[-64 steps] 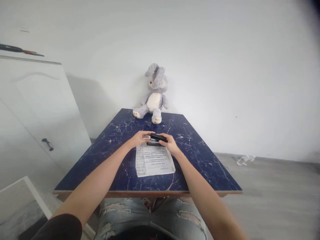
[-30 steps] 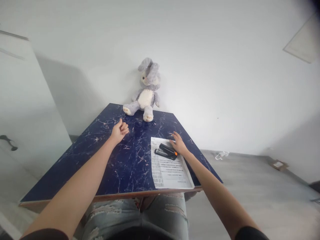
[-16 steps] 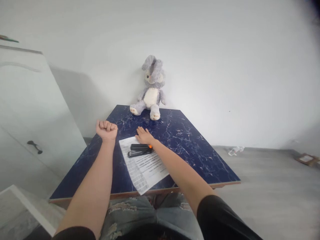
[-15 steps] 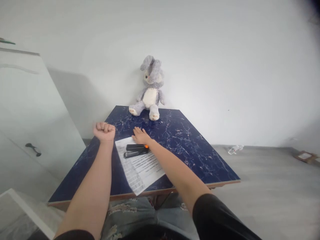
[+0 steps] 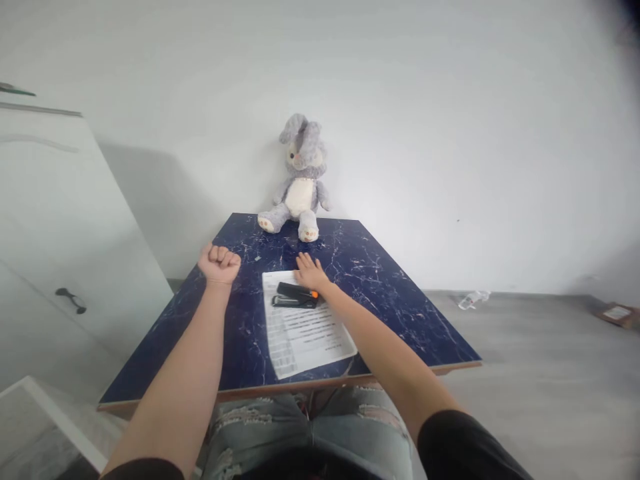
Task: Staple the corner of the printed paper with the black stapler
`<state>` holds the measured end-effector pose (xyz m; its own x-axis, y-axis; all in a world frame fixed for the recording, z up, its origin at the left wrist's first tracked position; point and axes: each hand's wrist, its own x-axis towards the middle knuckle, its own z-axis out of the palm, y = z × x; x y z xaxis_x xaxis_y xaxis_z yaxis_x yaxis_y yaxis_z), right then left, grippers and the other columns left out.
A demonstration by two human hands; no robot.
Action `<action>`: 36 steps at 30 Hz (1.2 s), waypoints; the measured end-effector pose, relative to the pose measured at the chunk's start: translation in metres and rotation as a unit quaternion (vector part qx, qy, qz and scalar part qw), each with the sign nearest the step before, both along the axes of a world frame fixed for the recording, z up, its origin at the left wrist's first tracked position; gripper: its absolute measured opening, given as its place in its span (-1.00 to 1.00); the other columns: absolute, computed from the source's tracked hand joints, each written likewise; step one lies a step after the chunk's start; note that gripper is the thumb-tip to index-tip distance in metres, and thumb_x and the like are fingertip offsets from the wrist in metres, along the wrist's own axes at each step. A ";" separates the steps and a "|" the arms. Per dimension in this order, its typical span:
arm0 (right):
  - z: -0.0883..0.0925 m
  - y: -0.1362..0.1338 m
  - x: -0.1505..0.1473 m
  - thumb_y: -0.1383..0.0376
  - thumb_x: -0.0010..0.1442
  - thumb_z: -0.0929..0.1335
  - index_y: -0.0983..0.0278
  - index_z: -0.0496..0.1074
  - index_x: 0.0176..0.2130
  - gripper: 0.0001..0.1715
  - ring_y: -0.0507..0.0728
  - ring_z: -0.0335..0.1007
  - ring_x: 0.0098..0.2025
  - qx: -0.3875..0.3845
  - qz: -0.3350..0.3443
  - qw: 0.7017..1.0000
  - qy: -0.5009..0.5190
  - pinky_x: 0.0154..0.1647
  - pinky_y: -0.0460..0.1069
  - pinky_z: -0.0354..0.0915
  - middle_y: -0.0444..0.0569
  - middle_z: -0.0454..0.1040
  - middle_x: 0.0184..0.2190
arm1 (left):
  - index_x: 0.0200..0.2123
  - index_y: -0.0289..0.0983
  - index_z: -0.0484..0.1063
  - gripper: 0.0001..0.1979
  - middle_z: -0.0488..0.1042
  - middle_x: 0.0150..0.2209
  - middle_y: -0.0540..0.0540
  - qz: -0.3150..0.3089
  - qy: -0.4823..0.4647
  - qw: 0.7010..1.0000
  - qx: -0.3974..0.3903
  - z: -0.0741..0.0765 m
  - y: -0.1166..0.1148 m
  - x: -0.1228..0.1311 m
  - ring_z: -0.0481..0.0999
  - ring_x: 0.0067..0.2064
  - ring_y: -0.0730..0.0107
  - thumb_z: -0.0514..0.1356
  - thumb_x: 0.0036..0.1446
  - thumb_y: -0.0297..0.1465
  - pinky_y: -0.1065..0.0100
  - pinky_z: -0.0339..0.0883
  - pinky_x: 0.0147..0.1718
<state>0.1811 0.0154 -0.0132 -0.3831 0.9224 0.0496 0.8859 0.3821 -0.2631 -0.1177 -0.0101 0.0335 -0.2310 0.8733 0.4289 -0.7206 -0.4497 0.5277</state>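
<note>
The stapler (image 5: 299,292) lies just nearside of the right fingers (image 5: 305,261).

The stapler (image 5: 297,291) was cased in smooth plastic, the sheet (image 5: 309,338) made of matt paper, the toy rabbit (image 5: 300,197) covered in fluffy cloth.

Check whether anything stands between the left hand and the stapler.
Nothing visible: between the left hand and the stapler lie only table and the left part of the paper, which is under the stapler. The right hand is beyond the stapler, off that line.
</note>
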 end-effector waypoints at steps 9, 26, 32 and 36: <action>-0.007 -0.005 0.069 0.20 0.47 0.17 0.47 0.09 0.51 -0.24 0.38 -0.33 0.61 0.020 -0.110 0.990 0.090 0.55 0.44 -0.36 0.27 -0.10 0.56 | -0.46 -0.29 0.45 -0.62 0.29 -0.53 0.02 -0.077 0.235 0.964 -0.097 -0.016 0.015 0.095 0.27 -0.53 0.52 0.33 0.26 -0.13 0.43 0.17 -0.53; 0.056 -0.048 0.115 -0.02 0.04 0.60 0.25 0.60 0.12 -0.27 0.13 0.48 -0.31 -0.190 0.300 0.891 0.283 -0.27 -0.02 0.36 -0.02 0.63 -0.17 | 0.24 -0.20 0.44 -0.22 0.56 0.12 -0.26 -0.200 0.659 0.714 0.123 -0.023 -0.014 0.127 0.59 0.11 -0.08 0.56 -0.05 -0.21 0.05 0.44 0.11; 0.045 -0.043 0.100 0.03 0.11 0.53 0.28 0.62 -0.24 -0.62 0.12 0.37 -0.29 -0.049 0.251 0.925 0.282 -0.23 -0.03 0.27 -0.08 0.52 -0.30 | 0.33 -0.20 0.38 -0.03 0.49 0.23 -0.33 -0.219 0.643 0.725 0.114 -0.033 -0.001 0.120 0.51 0.24 -0.19 0.61 -0.17 -0.26 -0.08 0.36 0.23; 0.042 -0.036 0.108 0.02 0.12 0.52 0.29 0.59 -0.28 -0.62 0.11 0.33 -0.30 -0.031 0.229 0.923 0.308 -0.26 -0.04 0.23 -0.10 0.47 -0.32 | 0.34 -0.19 0.38 0.00 0.41 0.32 -0.37 -0.211 0.626 0.744 0.100 -0.042 0.006 0.117 0.45 0.32 -0.22 0.63 -0.21 -0.31 -0.12 0.29 0.31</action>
